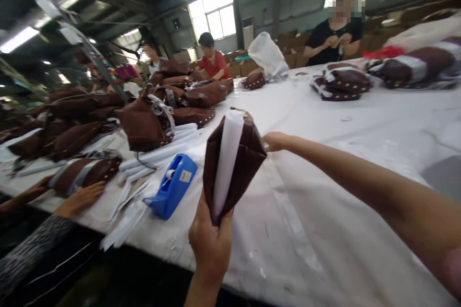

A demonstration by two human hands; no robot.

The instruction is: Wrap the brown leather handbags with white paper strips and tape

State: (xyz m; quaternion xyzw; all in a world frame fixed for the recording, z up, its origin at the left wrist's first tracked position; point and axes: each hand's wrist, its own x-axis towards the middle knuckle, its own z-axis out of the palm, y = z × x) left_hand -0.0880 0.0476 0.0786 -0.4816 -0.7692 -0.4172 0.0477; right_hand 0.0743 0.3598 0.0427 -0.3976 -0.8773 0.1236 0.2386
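A brown leather bag (248, 153) is held up on end above the table, with a zipper at its top. A white paper strip or roll (229, 153) lies lengthwise along its side. My left hand (212, 237) is closed around the bag's lower end, thumb on one side and fingers on the other. At the bag's right corner, my right hand (275, 142) is closed on the leather, its fingertips partly hidden. To the left of the bag stands a blue tape dispenser (175, 187) on the white-covered table (324, 192).
Rolled white paper (173, 143) and loose white strips (126, 220) lie around the dispenser. Brown bags (144, 124) are heaped at the left. A neighbour's hands (81, 199) rest on a wrapped bag. Across the table, a person (334, 33) stands near studded bags (342, 81).
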